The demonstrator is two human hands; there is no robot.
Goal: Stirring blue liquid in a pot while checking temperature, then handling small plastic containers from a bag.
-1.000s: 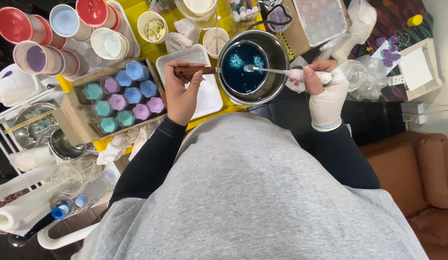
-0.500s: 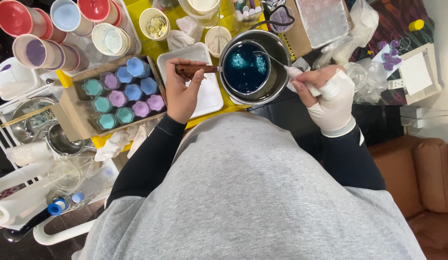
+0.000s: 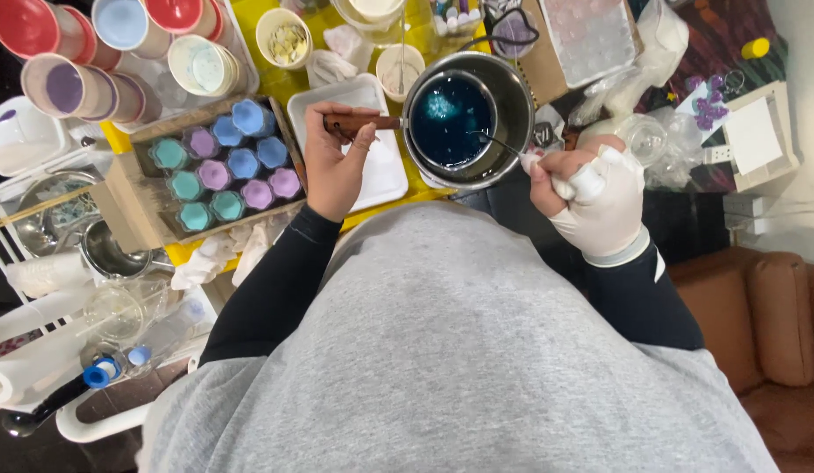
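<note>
Two hands work over a round steel saucepan (image 3: 503,105) of dark blue liquid at the far edge of a crowded yellow-topped craft table (image 3: 288,88). The bare left hand (image 3: 335,166) is closed around the pan's brown wooden handle (image 3: 363,123), apparently to keep the pan steady on the table. The right hand (image 3: 591,197), in a white glove, is curled tight on the white grip of a thin metal stirring tool (image 3: 499,144), whose tip reaches into the blue liquid (image 3: 451,118), angled down from the pan's near right rim. Just left of the pan lies a white rectangular tray (image 3: 380,171), partly under the left hand, and beyond that a brown tray of teal, purple and blue filled moulds (image 3: 223,166) sits within easy reach. Stacked paper cups with coloured insides (image 3: 70,88) crowd the far left corner.
</note>
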